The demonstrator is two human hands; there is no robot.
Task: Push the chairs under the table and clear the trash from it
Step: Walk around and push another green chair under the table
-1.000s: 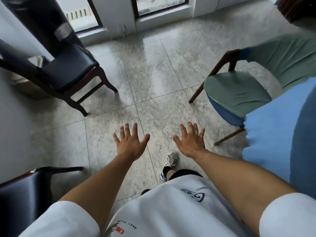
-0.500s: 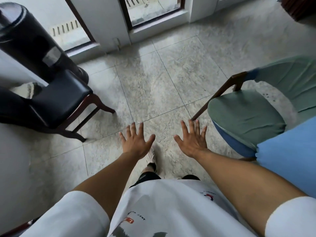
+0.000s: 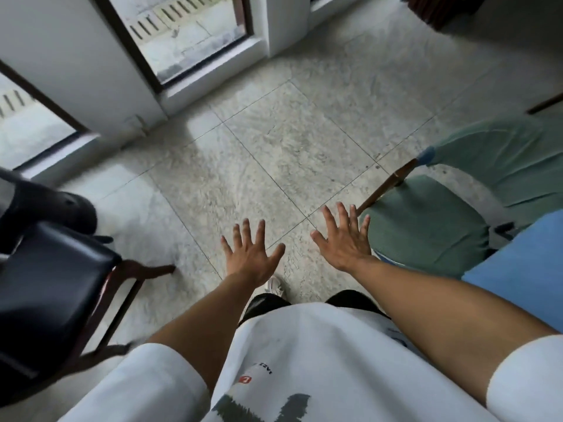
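Hovering palm-down over the tiled floor (image 3: 274, 141) at frame center, left hand (image 3: 251, 257) and right hand (image 3: 344, 242) are both spread flat, holding nothing. Black chair (image 3: 51, 287) at lower left; green chair (image 3: 426, 226) at right, just beside right hand.
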